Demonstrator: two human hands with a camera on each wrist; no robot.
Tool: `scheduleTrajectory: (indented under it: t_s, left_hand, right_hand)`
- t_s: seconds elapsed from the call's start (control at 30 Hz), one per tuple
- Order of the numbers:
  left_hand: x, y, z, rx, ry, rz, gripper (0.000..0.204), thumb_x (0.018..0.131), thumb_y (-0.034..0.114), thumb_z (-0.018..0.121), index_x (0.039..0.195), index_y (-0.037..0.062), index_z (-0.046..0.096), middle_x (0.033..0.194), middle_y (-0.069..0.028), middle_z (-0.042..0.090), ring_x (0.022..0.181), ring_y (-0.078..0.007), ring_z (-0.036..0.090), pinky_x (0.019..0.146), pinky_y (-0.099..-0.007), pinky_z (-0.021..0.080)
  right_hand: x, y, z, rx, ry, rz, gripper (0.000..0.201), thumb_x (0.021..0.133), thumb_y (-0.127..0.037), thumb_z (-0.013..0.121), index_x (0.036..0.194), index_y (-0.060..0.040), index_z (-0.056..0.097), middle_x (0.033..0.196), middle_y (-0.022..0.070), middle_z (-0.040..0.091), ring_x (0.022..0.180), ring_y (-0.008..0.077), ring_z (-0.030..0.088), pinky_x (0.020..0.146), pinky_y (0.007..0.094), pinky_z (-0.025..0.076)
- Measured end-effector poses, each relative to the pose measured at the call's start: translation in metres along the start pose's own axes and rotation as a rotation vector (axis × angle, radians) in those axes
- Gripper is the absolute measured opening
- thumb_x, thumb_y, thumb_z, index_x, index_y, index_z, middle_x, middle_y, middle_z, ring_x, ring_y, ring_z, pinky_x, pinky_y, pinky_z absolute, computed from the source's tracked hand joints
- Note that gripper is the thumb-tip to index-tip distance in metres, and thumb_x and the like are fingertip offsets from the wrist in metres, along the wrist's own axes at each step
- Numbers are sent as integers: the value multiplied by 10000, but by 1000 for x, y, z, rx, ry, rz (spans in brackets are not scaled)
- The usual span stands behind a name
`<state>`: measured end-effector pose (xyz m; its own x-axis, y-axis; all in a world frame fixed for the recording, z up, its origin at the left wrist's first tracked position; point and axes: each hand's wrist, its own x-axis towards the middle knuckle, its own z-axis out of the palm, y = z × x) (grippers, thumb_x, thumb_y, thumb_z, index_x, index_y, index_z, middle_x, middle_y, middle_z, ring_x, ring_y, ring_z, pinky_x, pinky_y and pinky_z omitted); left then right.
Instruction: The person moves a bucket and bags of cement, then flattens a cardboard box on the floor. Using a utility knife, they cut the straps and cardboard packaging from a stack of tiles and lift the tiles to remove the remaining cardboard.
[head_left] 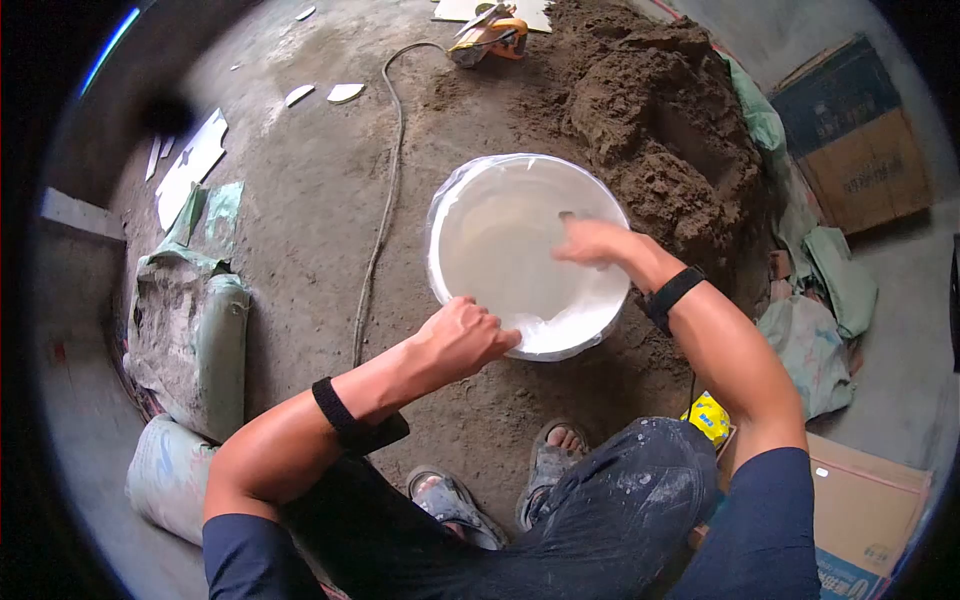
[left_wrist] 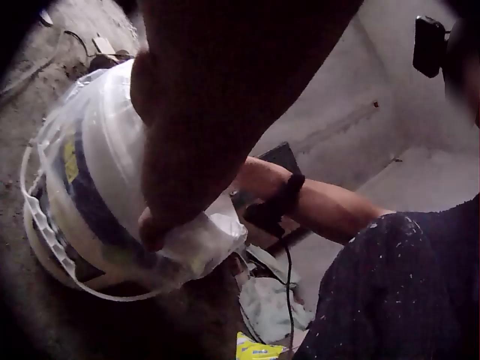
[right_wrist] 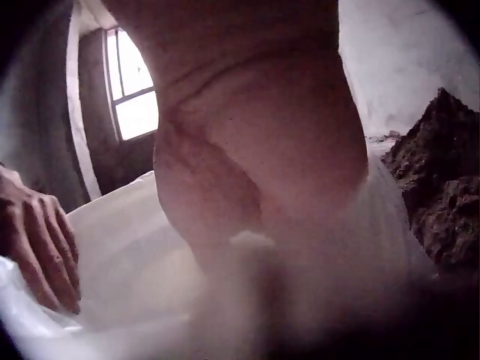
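A white bucket [head_left: 500,255] stands on the floor in front of me, and clear plastic film [head_left: 437,215] is draped over its rim and down its outside. At the near rim my left hand [head_left: 465,335] has curled fingers and grips the film. The left wrist view shows the film [left_wrist: 202,236] bunched by that hand, over the bucket's printed side [left_wrist: 97,195]. My right hand [head_left: 592,240] reaches over the right rim into the bucket. Its fingers are blurred, and I cannot tell if they hold anything. Pale, cloudy contents show inside the bucket.
A mound of damp sand [head_left: 665,120] rises behind and right of the bucket. An orange power tool [head_left: 495,40] lies at the back, its cord [head_left: 385,200] running along the floor at left. Filled sacks [head_left: 190,340] sit left; cardboard boxes [head_left: 850,150] stand right.
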<state>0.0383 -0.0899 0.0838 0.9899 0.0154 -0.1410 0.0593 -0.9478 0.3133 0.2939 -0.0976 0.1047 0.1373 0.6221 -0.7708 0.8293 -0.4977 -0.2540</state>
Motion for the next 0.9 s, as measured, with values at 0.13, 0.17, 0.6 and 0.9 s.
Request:
scheduleTrajectory:
  t_s: [0.13,0.17,0.6,0.9]
  left_hand:
    - [2,6,4,81,56,37,133,846,187,556,952,111,582,734,-55,630,752,-250,655,691,-392,497]
    - [3,7,6,87,60,31,133,846,187,556,952,111,582,734,-55,630,752,-250,655,691,-392,497]
    - [1,16,12,121,98,-23,207,845,162,536,1025,67,570,793,-94,647,733,-250,668,636,-368,509]
    - [10,-2,-11,-48,95,22,94,770,55,575,846,68,630,681,-110,645,685,-283,671,625,-395,539]
  right_hand:
    - [43,-2,16,-324,39,-425,695,797,-398,624,1288,64,455,1114,251,625,1007,367,616,878,410,492]
    - [54,-6,14,-329,44,-430,695,797,-398,624,1288,64,455,1114,251,625,1007,367,616,878,410,492]
    - [-72,-13,37,-330,-15,-557,507,889,-428,567,1217,-42,551,1099,233,617,1025,379,595,877,442,471]
    - [-93,38,76,-523,620,-852,69,733,-85,565,691,-89,511,673,69,592,673,249,624,599,375,489]
